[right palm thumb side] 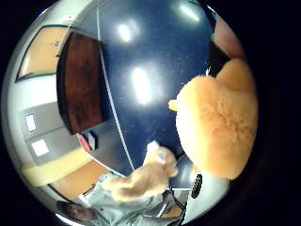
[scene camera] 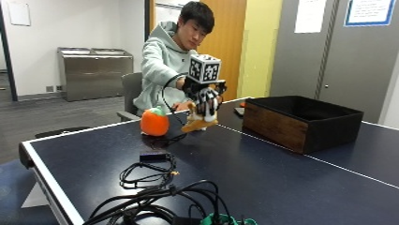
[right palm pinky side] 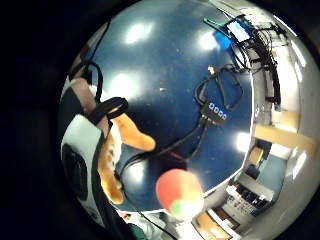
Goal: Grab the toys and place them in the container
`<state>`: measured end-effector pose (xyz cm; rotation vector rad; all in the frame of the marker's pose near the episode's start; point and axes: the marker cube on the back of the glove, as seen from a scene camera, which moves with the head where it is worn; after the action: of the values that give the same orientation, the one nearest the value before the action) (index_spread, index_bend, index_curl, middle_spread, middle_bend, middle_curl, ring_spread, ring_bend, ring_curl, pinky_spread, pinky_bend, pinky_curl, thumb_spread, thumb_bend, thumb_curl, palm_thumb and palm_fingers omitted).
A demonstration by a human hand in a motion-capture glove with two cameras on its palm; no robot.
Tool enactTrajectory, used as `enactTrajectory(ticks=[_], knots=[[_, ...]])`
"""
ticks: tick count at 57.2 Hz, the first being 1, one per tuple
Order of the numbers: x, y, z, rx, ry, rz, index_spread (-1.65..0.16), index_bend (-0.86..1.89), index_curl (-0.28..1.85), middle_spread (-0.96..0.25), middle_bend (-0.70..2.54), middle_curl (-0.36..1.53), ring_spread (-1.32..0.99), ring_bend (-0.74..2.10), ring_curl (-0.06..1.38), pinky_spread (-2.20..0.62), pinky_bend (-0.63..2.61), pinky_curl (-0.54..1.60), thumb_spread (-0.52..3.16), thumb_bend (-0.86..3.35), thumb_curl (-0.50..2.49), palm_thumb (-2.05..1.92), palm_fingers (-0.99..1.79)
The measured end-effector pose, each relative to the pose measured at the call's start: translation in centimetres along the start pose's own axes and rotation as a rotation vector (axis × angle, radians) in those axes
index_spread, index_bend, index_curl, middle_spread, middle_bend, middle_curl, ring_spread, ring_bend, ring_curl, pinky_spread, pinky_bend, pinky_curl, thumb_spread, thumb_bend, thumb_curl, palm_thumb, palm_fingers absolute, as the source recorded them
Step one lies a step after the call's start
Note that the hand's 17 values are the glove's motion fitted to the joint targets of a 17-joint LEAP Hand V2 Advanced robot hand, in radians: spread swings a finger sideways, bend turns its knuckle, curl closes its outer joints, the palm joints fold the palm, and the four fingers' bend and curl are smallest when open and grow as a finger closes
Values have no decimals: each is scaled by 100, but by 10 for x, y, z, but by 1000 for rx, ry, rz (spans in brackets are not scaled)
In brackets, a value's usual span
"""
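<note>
In the outside view my gloved right hand (scene camera: 204, 96) grips an orange and tan plush toy (scene camera: 201, 119) and holds it just above the dark blue table (scene camera: 262, 168). The toy hangs left of the dark wooden container (scene camera: 302, 119), an open box on the table. Its fuzzy orange body (right palm thumb side: 218, 122) fills one side of the thumb side view, where the container (right palm thumb side: 82, 82) lies beyond. An orange pumpkin toy (scene camera: 154, 122) with a green top stands on the table left of the hand; the same pumpkin toy (right palm pinky side: 179, 192) shows close by in the little finger side view, beside the plush toy (right palm pinky side: 132, 135).
Black cables (scene camera: 156, 171) and a small hub (right palm pinky side: 214, 112) lie on the near part of the table. A white line (scene camera: 299, 152) runs across the table in front of the container. A small orange object (scene camera: 242, 104) sits behind the container's corner. The person's bare hand (scene camera: 182, 107) is near the pumpkin.
</note>
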<state>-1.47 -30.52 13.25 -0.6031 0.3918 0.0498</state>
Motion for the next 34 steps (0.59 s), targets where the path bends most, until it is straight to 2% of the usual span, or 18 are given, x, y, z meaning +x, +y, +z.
enactTrajectory(ticks=[8, 19, 25, 30, 32, 34], knots=[[-51, 27, -62, 87, -9, -144, -37, 18, 29, -32, 39, 27, -39, 91, 40, -45, 89, 34, 54, 17, 62, 82, 98], [-167, 55, -123, 271, -124, -360, -39, 18, 32, -35, 38, 30, -41, 89, 41, -46, 86, 35, 37, 13, 70, 83, 99], [-186, 15, -135, 478, -34, -368, -40, 18, 33, -36, 36, 32, -41, 88, 42, -46, 85, 36, 31, 11, 74, 84, 99], [-270, 57, -126, 525, -234, -482, -40, 17, 35, -37, 35, 34, -42, 87, 42, -46, 84, 37, 28, 10, 77, 84, 99], [-281, 55, -119, 590, -212, -543, -41, 18, 35, -37, 35, 34, -41, 87, 43, -46, 84, 37, 26, 9, 78, 85, 98], [-283, 43, -113, 637, -198, -521, -41, 17, 36, -37, 34, 35, -42, 87, 43, -46, 84, 37, 25, 9, 79, 85, 98]])
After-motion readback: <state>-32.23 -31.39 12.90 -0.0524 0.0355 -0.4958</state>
